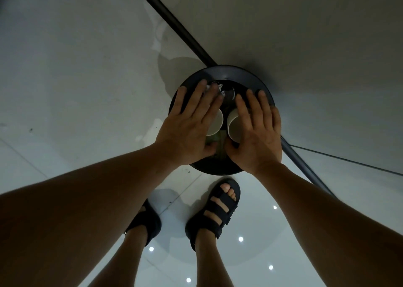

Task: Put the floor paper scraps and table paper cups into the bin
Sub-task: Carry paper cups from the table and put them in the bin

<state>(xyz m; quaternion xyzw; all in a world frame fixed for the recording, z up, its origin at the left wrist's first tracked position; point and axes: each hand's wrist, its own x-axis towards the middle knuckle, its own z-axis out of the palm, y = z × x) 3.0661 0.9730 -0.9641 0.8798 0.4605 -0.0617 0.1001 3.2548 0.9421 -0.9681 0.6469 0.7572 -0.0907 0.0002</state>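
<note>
With your left hand [192, 123] and right hand [255, 131] spread over the bin [246, 74], the seemingly loose paper cups [234, 126] could catch its 6 o'clock rim and spill.

The floor [65, 90] was white, shiny tile. A grey wall [305, 25] stood behind it, and a long black strip [174, 22] ran where the two met. Two feet stood on the floor in black strap sandals, the left sandal [150, 223] and the right sandal [218, 208]. Small bright light spots [240, 239] shone in the tiles.
</note>
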